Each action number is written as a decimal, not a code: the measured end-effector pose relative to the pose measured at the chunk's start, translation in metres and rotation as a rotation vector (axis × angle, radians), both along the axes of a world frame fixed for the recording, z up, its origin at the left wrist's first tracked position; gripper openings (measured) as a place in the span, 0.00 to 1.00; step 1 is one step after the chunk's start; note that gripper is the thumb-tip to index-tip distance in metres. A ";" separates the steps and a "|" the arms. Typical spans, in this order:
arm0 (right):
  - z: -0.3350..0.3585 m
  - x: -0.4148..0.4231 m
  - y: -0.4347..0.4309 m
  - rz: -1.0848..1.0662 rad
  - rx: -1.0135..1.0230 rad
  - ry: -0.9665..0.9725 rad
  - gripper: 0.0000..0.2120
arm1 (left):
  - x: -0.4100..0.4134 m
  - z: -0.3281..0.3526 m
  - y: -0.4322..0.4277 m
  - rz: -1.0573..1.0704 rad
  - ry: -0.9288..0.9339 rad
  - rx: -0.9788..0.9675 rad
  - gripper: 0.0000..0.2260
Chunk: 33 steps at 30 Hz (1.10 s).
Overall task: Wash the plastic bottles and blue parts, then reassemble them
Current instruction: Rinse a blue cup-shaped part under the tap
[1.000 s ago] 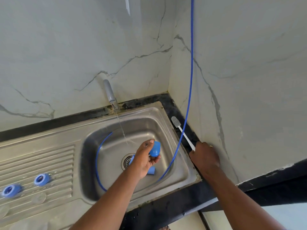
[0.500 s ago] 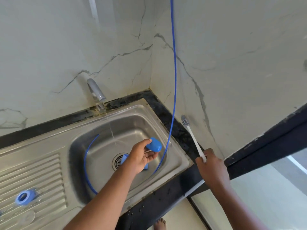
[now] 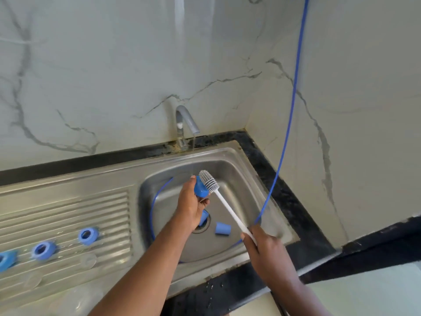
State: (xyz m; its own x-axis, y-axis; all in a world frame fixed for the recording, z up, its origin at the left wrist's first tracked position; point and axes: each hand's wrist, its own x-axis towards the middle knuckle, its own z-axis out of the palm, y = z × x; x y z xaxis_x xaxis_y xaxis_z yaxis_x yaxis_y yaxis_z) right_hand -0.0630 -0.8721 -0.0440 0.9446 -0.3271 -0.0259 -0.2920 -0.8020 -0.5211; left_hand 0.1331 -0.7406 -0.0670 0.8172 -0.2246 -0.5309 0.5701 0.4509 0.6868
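Observation:
My left hand (image 3: 190,207) grips a blue cap (image 3: 200,187) over the steel sink basin (image 3: 239,179). My right hand (image 3: 265,248) holds the white handle of a bottle brush (image 3: 230,212), whose grey bristle head (image 3: 208,180) touches the cap. Two more blue caps lie in the basin: one (image 3: 222,228) right of the drain, another (image 3: 203,217) partly hidden under my left hand. Blue rings (image 3: 87,235) (image 3: 43,250) (image 3: 5,260) rest on the ribbed drainboard (image 3: 68,215). Clear plastic pieces (image 3: 87,261) lie near them, faint and blurred.
A grey tap (image 3: 185,120) at the back of the sink runs a thin stream of water. A thin blue hose (image 3: 288,124) hangs down the right wall and loops round the basin. Black counter edging (image 3: 289,199) borders the sink against marble walls.
My right hand lifted the brush off the counter by the wall and swung it over the basin to the cap. My left hand raised the cap slightly.

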 end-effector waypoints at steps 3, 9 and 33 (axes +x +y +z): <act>-0.002 0.018 0.011 0.086 -0.002 -0.027 0.08 | -0.004 0.007 0.012 0.035 -0.049 -0.016 0.12; -0.001 0.045 0.011 0.204 -0.013 -0.010 0.09 | 0.005 0.013 0.025 0.213 -0.042 -0.040 0.11; 0.005 0.088 0.003 0.325 0.032 0.031 0.08 | 0.027 0.027 0.030 0.249 -0.083 0.036 0.16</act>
State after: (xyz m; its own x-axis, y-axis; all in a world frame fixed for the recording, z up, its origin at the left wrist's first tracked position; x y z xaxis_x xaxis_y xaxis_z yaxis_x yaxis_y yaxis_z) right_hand 0.0250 -0.8694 -0.0386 0.9981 -0.0066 -0.0615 -0.0390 -0.8394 -0.5422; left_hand 0.1598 -0.7108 -0.0398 0.8861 0.0072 -0.4635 0.3853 0.5444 0.7451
